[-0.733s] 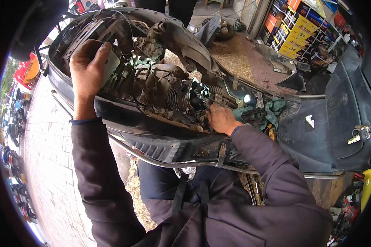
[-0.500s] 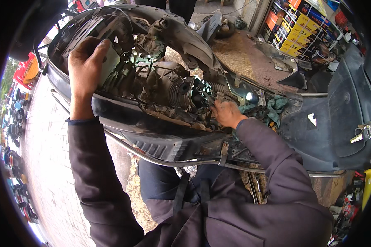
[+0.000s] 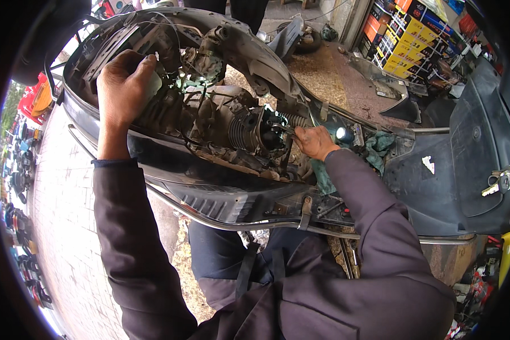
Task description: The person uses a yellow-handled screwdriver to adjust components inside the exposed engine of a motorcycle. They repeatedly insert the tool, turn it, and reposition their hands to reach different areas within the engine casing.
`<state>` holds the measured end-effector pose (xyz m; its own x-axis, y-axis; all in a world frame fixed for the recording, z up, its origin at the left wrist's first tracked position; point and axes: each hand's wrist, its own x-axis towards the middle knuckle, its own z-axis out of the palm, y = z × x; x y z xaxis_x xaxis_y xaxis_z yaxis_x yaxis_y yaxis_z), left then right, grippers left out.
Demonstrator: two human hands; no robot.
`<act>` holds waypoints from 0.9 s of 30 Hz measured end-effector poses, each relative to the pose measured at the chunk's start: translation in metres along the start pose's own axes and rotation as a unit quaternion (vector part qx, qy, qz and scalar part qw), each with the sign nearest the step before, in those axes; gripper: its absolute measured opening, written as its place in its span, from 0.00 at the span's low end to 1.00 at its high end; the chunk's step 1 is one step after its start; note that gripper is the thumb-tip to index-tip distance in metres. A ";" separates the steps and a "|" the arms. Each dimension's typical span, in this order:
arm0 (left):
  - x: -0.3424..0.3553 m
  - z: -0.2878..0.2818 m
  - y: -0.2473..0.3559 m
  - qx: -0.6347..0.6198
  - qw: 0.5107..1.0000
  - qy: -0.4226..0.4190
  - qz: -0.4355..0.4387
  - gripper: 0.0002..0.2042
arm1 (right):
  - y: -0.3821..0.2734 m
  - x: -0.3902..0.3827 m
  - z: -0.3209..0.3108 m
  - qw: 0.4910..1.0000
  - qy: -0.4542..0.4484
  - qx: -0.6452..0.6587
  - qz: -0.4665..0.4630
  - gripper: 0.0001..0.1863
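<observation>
A scooter's bare engine [image 3: 218,105] lies exposed inside the dark body frame. My right hand [image 3: 316,141] is closed round a slim metal wrench [image 3: 286,129], its far end against the open cylinder head [image 3: 272,135]. My left hand [image 3: 124,89] is closed at the rear of the engine bay, thumb on top, on a pale flat piece [image 3: 154,85]. Most of that piece and the fingers' ends are hidden by the hand. A lit flashlight [image 3: 342,134] rests right of my right hand, shining toward the cylinder head. A green rag [image 3: 378,148] lies beside it.
A metal side rail [image 3: 255,228] runs along the near side of the scooter. On the right is the dark front panel [image 3: 436,164] with keys [image 3: 500,182] in it. Stacked boxes [image 3: 411,42] and loose parts stand far right. Another person's legs [image 3: 248,11] show at the back.
My right hand has shifted slightly up and right, and the wrench now lies flatter at the cylinder head. My left hand has rolled slightly right, covering more of the pale piece.
</observation>
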<state>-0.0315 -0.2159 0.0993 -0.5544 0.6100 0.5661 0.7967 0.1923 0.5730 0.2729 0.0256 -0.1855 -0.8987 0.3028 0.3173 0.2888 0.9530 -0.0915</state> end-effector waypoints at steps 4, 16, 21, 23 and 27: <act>0.001 0.000 0.000 0.036 0.999 0.020 0.022 0.14 | -0.013 -0.006 -0.010 0.998 0.048 0.047 0.016 0.10; 0.002 -0.002 0.006 -0.029 0.994 -0.094 0.042 0.24 | -0.139 0.098 -0.114 0.927 0.189 0.319 0.066 0.17; 0.002 -0.008 0.010 -0.105 0.983 -0.147 -0.014 0.18 | -0.212 0.157 -0.147 0.937 0.201 0.284 -0.009 0.16; 0.002 -0.009 0.007 -0.191 0.974 -0.097 -0.065 0.14 | -0.218 0.162 -0.147 0.929 0.191 0.316 -0.022 0.17; 0.005 -0.008 -0.006 -0.131 0.991 -0.030 0.004 0.13 | -0.182 0.141 -0.121 0.888 0.218 0.405 -0.017 0.20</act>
<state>-0.0405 -0.2201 0.1036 -0.5270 0.6570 0.5391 0.7063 -0.0143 0.7078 0.1336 -0.1066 -0.0095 -0.6377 0.4090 0.6528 -0.2274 0.7097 -0.6667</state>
